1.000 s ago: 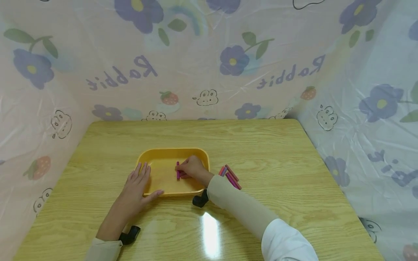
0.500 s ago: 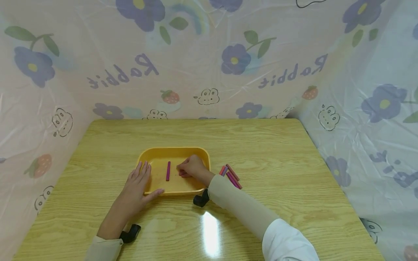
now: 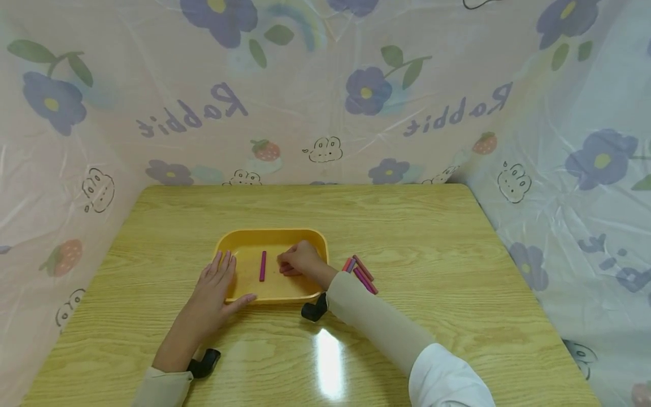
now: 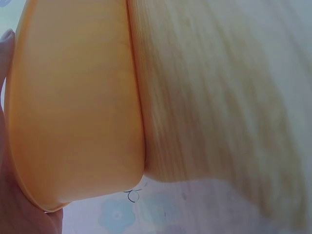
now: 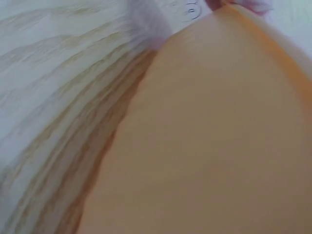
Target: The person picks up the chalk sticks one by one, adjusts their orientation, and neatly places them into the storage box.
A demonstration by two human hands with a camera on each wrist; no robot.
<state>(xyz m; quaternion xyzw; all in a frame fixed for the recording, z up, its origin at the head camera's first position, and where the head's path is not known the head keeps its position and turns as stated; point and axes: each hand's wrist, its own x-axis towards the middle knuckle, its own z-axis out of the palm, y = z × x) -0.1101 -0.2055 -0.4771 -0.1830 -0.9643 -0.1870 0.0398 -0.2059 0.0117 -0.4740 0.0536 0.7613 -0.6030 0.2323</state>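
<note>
The counter (image 3: pixel 422 237) spread across the lower half of the frame, and the yellow tray (image 3: pixel 246 284) sat on it, just below and left of centre. At the tray's left end the person's left hand (image 3: pixel 213 289) rested on the rim, its grip loose, fingers straight and thumb along the near edge. The right hand (image 3: pixel 303 261) was down inside the tray's right half, fingers bent; I couldn't tell whether its grip held anything. One magenta stick (image 3: pixel 263 266) lay alone near the tray's middle. The other sticks (image 3: pixel 364 280), at least four, lay bunched right of the tray, near the right sleeve (image 3: pixel 378 316). I judged the work only partly done: one stick plainly in, several outside.
</note>
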